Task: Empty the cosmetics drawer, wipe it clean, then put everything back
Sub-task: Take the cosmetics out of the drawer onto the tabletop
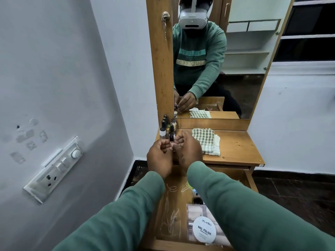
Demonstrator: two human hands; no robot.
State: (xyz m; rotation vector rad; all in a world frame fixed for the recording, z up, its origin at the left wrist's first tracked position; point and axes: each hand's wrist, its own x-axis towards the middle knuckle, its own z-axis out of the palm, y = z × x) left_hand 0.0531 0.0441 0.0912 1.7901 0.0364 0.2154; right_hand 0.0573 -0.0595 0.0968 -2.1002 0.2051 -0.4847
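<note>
Both hands meet over the front left part of the glossy orange-brown wooden surface [235, 149], their knuckles nearly touching, the sleeves a soft green knit. The left hand [159, 157] has its fingers curled up round the base of a small glass bottle with a white band and a tall black cap [162, 134], which it holds upright. A small dark bottle with a black cap [171, 136] stands upright in the gap between the hands. The right hand [188, 149] curls its fingers in beside that bottle, but whether it grips it cannot be told.

Just behind them, in the back left corner of the surface, is a tight cluster of small capped bottles [169, 122], slim and cylindrical. To the right of the hands lies a folded green-and-white checked cloth [204, 140] of coarse weave, flat on the wood.

Below the arms the open wooden drawer [168, 211] shows pale chalky scribbles on its floor. In it, near its front edge, a round white lid [204, 230] reads "zudio NAIL POLISH", with smaller print too fine to read, and rests on a clear plastic packet [192, 214]. Further small items sit half hidden behind the right sleeve.

The wood-framed mirror [235, 69] reflects mirrored sweater lettering: "BELIEVE" and "SUCCEED".
</note>
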